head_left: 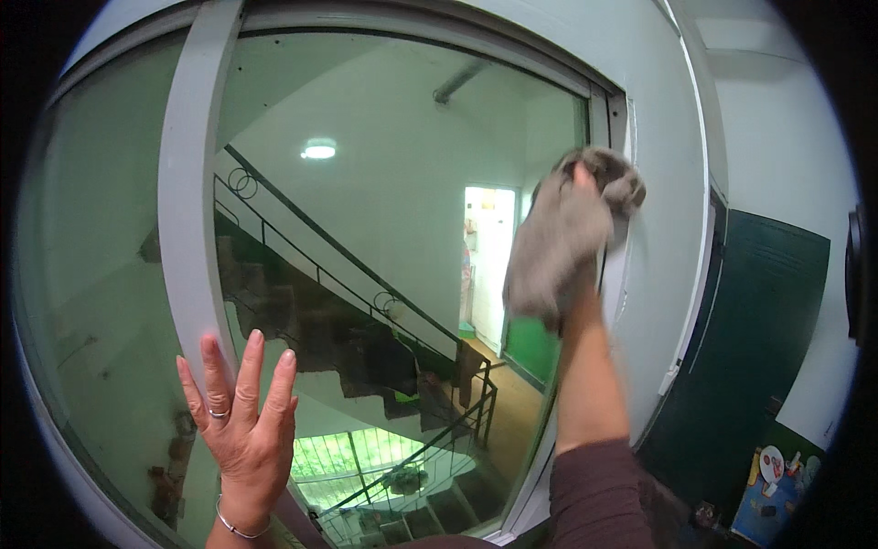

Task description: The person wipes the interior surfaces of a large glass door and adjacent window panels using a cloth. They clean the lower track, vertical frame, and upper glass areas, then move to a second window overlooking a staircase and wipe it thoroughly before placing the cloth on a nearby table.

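A large glass pane [384,226] in a white window frame [188,171] stands before me. My left hand [250,412] is spread at the lower left, fingers up, over the frame's upright bar and the glass beside it; it holds nothing and wears a ring and a bracelet. At the upper right my right hand [582,180] grips a grey-brown cloth [559,240], which hides most of it. The cloth lies at the right edge of the pane and its side frame, partly blurred.
Through or in the glass show a staircase with a dark metal railing [343,247], a round lamp [319,148] and a lit doorway [490,267]. To the right are a white wall [662,171], a dark green panel [761,329] and a blue surface with small things [768,504].
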Available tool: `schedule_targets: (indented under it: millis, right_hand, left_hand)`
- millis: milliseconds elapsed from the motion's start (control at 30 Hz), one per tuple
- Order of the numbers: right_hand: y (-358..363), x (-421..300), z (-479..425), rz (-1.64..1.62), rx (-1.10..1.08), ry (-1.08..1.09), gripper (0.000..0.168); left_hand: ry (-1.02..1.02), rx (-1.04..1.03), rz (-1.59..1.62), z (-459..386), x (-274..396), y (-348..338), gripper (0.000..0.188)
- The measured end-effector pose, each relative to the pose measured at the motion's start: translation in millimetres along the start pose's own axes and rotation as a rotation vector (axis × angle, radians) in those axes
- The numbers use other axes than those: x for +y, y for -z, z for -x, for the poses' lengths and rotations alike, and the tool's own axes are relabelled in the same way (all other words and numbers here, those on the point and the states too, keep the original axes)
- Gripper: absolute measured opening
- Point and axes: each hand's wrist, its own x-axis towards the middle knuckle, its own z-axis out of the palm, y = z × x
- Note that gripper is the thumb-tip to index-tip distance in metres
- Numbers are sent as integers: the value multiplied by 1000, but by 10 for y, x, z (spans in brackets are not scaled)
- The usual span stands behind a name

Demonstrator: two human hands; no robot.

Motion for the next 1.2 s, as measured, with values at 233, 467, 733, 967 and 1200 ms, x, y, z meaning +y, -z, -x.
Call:
schedule_targets:
  millis: [233,467,733,967,1200]
  right_hand:
    - [-243,-394,823,109,-117,415,53]
    - [-256,517,-1392,519,42,184,49]
    - [-565,-1625,549,-248,-641,354,39]
    - [-1152,-1838,-387,-198,-173,550,44]
    - [-924,-1228,-817,158,108,427,55]
  left_hand:
    - [-30,-6,-33,2,32,39,48]
    - [-18,-12,-4,-18,10,22,45]
    - [11,123,153,174,-162,-9,58]
    - [19,65,198,126,-221,31,75]
    - [16,-9,234,120,-232,92,71]
